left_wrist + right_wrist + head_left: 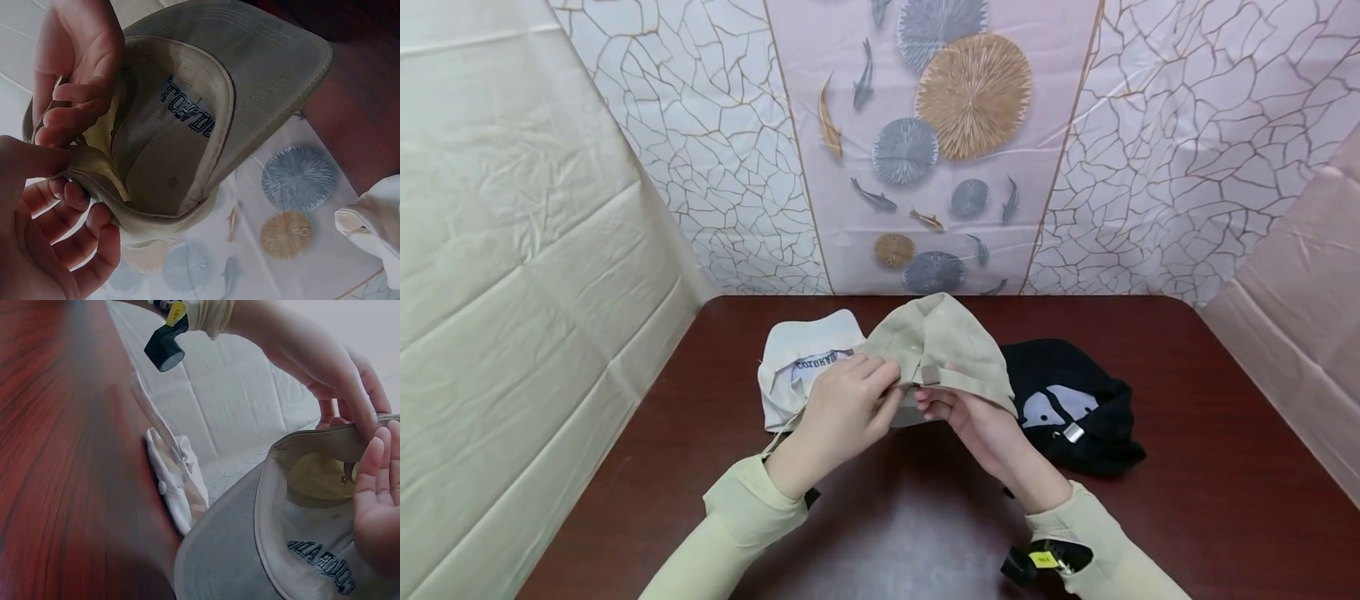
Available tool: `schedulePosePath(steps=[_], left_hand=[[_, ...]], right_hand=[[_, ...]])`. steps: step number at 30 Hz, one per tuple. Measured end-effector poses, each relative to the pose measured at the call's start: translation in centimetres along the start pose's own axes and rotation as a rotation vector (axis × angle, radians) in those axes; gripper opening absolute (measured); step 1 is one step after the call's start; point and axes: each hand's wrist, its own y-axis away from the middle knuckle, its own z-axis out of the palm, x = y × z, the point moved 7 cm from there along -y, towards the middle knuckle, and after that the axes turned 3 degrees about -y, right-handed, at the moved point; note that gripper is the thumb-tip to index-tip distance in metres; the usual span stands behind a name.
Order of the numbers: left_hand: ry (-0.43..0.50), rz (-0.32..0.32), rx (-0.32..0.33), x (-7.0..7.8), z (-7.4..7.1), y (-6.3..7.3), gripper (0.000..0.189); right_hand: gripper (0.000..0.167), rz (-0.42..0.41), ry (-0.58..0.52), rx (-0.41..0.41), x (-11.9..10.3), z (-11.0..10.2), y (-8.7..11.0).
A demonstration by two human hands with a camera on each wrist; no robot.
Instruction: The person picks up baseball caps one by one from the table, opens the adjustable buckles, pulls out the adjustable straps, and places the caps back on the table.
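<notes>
Both hands hold up a beige baseball cap (pixel 951 333) by its back band, over the table's middle. My left hand (pixel 850 392) grips the band left of the buckle (pixel 929 374), thumb and fingers pinching its edge. My right hand (pixel 985 429) holds the strap on the other side, its fingers bent at the strap. In the left wrist view the cap's grey-green brim (pixel 275 56) points away, and dark stitched lettering (pixel 186 107) shows inside the crown. The right wrist view shows the right fingers (pixel 372 469) at the inner edge of the band.
On the dark red table (pixel 1195 400), a white cap (pixel 808 333) with lettering inside lies at the left. A black cap (pixel 1067 375) with a white patch and metal buckle lies at the right. Patterned cloth (pixel 745 150) hangs behind the table and along its sides.
</notes>
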Motion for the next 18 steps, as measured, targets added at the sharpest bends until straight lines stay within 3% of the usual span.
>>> schedulePosePath(steps=[4, 10, 12, 18], left_hand=[[-0.043, 0.032, 0.021, 0.5, -0.1, -0.3, 0.017], [-0.119, 0.072, 0.013, 1.2, 0.4, -0.1, 0.012], [-0.128, 0.066, 0.008, 1.2, 0.7, 0.1, 0.011], [-0.102, -0.001, -0.009, 0.6, 0.6, 0.0, 0.015]], right_hand=[[0.023, -0.005, 0.080, 0.050, -0.1, -0.1, 0.3], [0.020, -0.116, -0.045, 0.146, -1.0, -0.9, 0.5], [0.019, -0.135, -0.063, 0.150, -1.1, -1.1, 0.5], [0.022, -0.113, 0.041, 0.123, -0.9, -1.2, 0.4]])
